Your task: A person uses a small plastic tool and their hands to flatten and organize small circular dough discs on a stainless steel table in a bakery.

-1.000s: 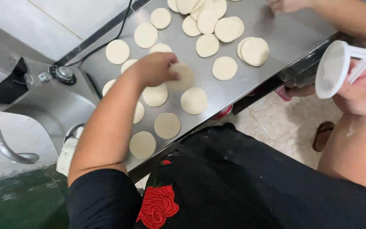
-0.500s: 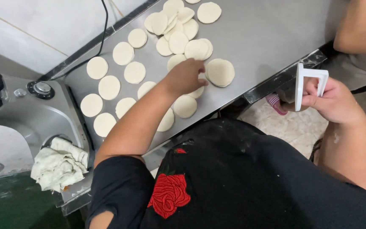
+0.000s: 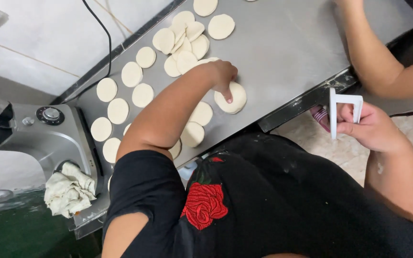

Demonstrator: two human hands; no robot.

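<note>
A pale round dough disc (image 3: 232, 98) lies flat on the steel table; a white cutter (image 3: 344, 111) stands edge-on, off the table

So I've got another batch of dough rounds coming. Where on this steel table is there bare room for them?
The widest bare patch of the steel table lies between the heap of dough rounds and the other person's forearm. The left end, toward the machine, is crowded with single rounds. The left hand presses one round near the front edge.
</note>
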